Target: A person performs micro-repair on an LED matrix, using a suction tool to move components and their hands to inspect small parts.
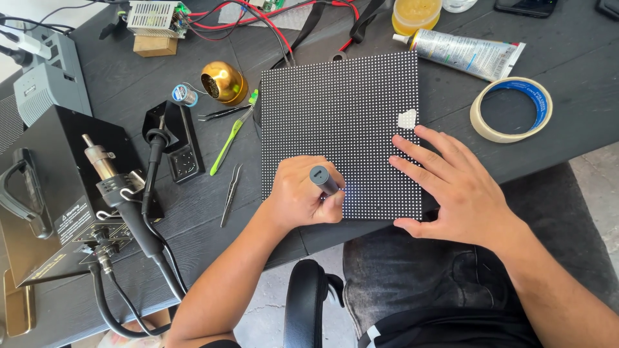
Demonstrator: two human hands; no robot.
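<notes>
While the left hand [303, 196] is clamped round a dark grey pen-shaped tool [324, 180], its tip sits down on the black square LED panel w/ white dot grid [342, 122], near the panel's bottom edge, a bit left of centre. A faint bluish glow shows at the tip. The panel lies flat on the dark wooden worktop [567, 64], its lower edge at the worktop's near edge, just above the person's lap.

Risks, as I judge them: the tip could skid across the dots if the wrist rolls, since the tool is gripped high & leans back toward the camera. The panel could slide or tip off the near edge if the right hand eases up. A small white patch [407, 118] at the panel's right edge could get brushed by the fingertips just below it.

Pose: left forearm comes in from lower left, wrist bent, fist curled, thumb & index pinching the tool barrel. Right hand [454, 183] is open, fingers spread apart, flat on the panel's lower right corner, holding nothing, pressing it down; forearm comes in from lower right.

Left of the panel: slim metal tweezers [231, 193], a green-handled tool [233, 134], a hot-air wand on its black station [58, 193]. Right of the panel: a cream tape roll w/ blue core [511, 109]. Above it, to the right: a white glue tube [467, 53].
</notes>
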